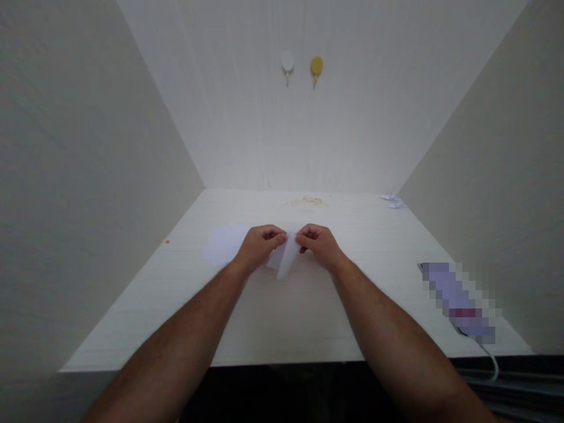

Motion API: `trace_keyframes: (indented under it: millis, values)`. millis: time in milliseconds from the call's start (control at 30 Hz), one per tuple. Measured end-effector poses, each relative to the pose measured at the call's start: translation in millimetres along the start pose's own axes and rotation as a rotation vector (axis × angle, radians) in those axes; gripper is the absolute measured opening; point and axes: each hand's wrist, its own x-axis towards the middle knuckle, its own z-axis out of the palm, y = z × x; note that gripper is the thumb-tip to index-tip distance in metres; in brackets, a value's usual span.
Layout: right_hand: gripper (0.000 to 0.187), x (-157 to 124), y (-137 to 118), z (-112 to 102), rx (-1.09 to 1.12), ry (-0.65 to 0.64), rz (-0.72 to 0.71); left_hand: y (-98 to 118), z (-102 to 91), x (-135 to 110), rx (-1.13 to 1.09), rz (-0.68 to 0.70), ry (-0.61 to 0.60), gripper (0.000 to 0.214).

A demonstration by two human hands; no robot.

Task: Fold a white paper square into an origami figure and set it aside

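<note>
A folded sheet of white paper (pixel 287 258) is held up between my two hands over the white table. My left hand (pixel 263 244) pinches its upper left edge between thumb and fingers. Opposite it, my right hand (pixel 318 242) grips the upper right edge in the same way. One narrow strip of the sheet stands angled toward me, with a greyer, shaded part to its left. More white paper (pixel 227 242) lies flat on the table, partly behind my left hand and forearm.
The table (pixel 291 329) is boxed in by side panels and a back wall, where a white hook (pixel 287 61) and a yellow hook (pixel 316 66) hang. Paper scraps (pixel 395 202) lie at the back right corner. A blurred-out device (pixel 458 302) with a white cable (pixel 493 361) lies at right.
</note>
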Motion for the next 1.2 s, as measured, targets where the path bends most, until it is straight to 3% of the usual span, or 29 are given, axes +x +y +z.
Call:
trace_keyframes:
  millis: [467,1200]
  values:
    - [0.013,1.7,5.0,7.0,-0.158,0.151,-0.039,1.6,4.4,-1.3,0.004,-0.014,-0.051,0.016]
    - [0.010,-0.4,2.4,9.9,-0.283,0.179,-0.076,8.2,4.5,-4.7,0.099,-0.071,-0.044,0.013]
